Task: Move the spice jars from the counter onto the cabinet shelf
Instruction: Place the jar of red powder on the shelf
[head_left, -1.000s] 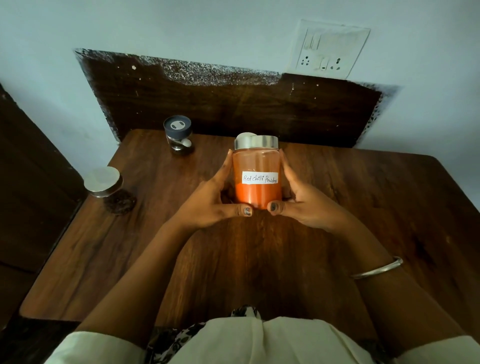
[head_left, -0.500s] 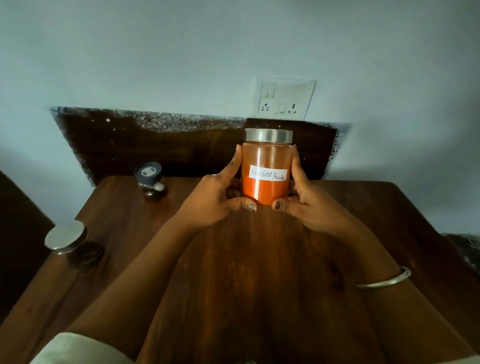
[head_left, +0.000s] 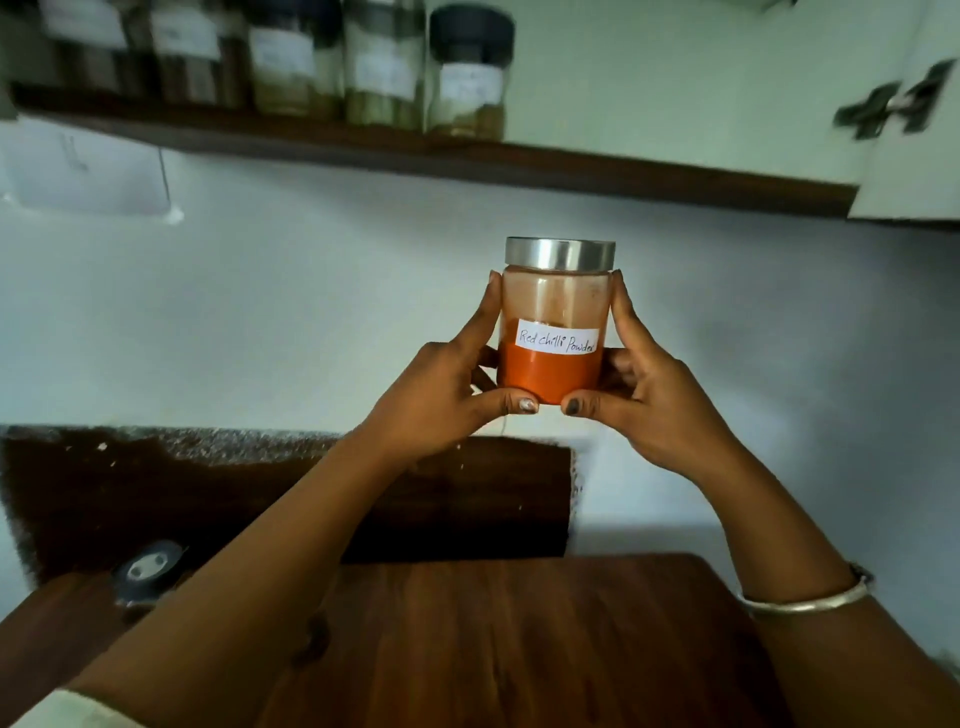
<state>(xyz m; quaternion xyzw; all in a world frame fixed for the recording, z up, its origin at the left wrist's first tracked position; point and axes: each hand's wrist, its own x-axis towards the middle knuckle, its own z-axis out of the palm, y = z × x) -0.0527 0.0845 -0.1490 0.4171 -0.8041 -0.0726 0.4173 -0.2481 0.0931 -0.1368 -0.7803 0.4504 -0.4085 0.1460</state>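
While both hands hold it up at mid-frame, the chilli jar (head_left: 553, 332) hangs in the air, below the shelf (head_left: 571, 166) and well apart from it. Left hand (head_left: 441, 400) and right hand (head_left: 654, 410) clasp its sides, thumbs at the lower front edge. Along the top edge sits a row of jars (head_left: 280, 67): five, I make it, all blurred, labels unreadable, tops cut off. Lower left, one dark-lidded jar (head_left: 145, 571) stands on the counter (head_left: 519, 649), half hidden behind the left forearm. One bangle (head_left: 810, 597) circles the right wrist.
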